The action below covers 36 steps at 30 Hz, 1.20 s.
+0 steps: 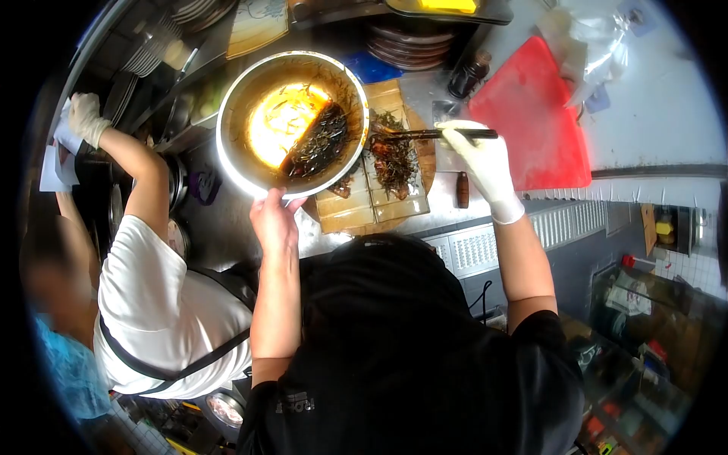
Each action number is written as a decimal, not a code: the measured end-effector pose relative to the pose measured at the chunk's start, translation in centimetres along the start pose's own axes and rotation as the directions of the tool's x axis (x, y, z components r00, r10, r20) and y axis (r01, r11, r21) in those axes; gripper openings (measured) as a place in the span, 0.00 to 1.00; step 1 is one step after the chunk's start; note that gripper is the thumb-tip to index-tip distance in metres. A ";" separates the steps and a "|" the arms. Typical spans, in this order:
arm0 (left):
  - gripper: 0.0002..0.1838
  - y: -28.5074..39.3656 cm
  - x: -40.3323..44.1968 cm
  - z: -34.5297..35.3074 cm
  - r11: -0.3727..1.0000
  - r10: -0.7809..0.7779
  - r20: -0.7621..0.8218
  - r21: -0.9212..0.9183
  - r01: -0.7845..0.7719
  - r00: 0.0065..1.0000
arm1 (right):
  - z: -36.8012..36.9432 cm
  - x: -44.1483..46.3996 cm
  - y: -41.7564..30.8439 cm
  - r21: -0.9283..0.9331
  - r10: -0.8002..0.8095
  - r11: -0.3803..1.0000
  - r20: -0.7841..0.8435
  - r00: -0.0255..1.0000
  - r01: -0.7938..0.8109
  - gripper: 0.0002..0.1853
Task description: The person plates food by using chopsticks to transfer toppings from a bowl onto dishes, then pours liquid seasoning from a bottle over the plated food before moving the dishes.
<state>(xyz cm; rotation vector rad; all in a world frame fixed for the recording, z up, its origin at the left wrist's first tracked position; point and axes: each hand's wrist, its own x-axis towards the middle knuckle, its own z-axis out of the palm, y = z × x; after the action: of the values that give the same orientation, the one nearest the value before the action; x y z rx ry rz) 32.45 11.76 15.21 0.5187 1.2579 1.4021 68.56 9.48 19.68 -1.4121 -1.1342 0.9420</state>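
My bare left hand point(275, 225) grips the near rim of a large metal bowl point(231, 114). The bowl is tilted, and dark sauce with herb-like strips point(317, 144) pools on its right side. My gloved right hand point(483, 161) is closed around dark chopsticks point(425, 135), whose tips reach left to the food. Beside the bowl lie rectangular tan plates point(341, 218), set side by side. Browned pieces topped with dark shreds point(394, 163) rest on the right one; the bowl partly covers the left one.
A red cutting board point(527, 121) lies at the right, near a dark bottle point(469, 74). Stacked plates point(409, 47) stand at the back. A short brown wooden-looking object point(462, 189) sits near the counter edge. A co-worker in a white shirt point(152, 303) stands close on my left, gloved hand point(87, 119) raised.
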 end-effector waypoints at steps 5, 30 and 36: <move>0.11 -0.5 0.1 -0.8 1.000 -0.010 -0.003 0.008 0.010 1.000 | 0.6 0.5 -1.7 0.008 -0.026 1.000 0.020 0.999 0.026 0.11; 0.07 -0.1 -0.9 0.2 0.999 -0.029 -0.030 -0.030 0.028 0.999 | -0.2 -1.1 -3.3 0.148 -0.047 0.987 -0.123 0.991 0.065 0.12; 0.10 0.1 -1.6 0.7 0.953 -0.074 -0.056 0.290 0.087 0.996 | 6.7 -1.3 -3.6 0.258 -0.156 0.956 0.049 0.987 0.138 0.11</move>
<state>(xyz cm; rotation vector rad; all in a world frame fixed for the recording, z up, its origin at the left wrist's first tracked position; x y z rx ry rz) 33.42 10.60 16.06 0.6320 1.5175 1.1705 61.30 9.84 22.22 -1.0809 -1.1098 0.9965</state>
